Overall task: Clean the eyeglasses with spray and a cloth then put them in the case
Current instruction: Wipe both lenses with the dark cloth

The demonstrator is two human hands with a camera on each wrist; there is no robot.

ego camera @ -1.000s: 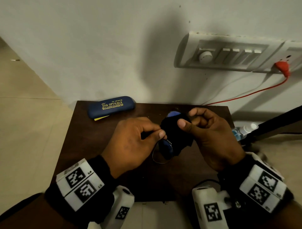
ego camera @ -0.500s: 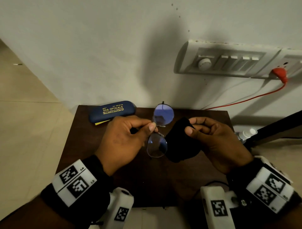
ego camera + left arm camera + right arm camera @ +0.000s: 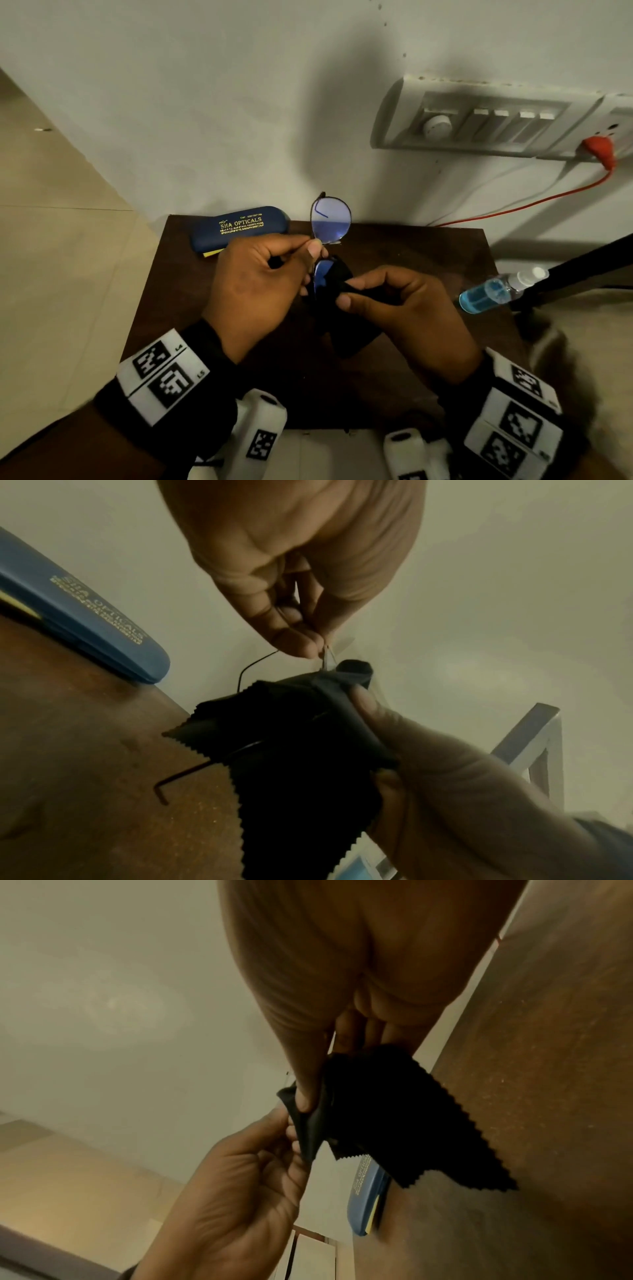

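Note:
My left hand (image 3: 313, 248) pinches the thin-rimmed eyeglasses (image 3: 330, 222) at the bridge and holds them upright above the brown table (image 3: 171, 291). One lens stands bare at the top. The lower lens (image 3: 323, 270) is partly wrapped in a black cloth (image 3: 342, 329), which my right hand (image 3: 346, 294) pinches around it between thumb and fingers. From the left wrist view the cloth (image 3: 301, 764) hangs with its zigzag edge down, a temple tip sticking out beneath it. The closed blue case (image 3: 239, 226) lies at the table's far left corner. A spray bottle (image 3: 493, 291) with blue liquid lies off to the right.
A wall (image 3: 205, 102) rises right behind the table, with a switchboard (image 3: 486, 123) and a red plug and cable (image 3: 599, 150) on it. A dark bar (image 3: 582, 270) crosses the right side near the bottle. Tiled floor (image 3: 51, 274) lies to the left.
The right hand drew the cloth off the glasses, baring both lenses, then brought it back over the lower lens. The left hand lifted the glasses higher and further back.

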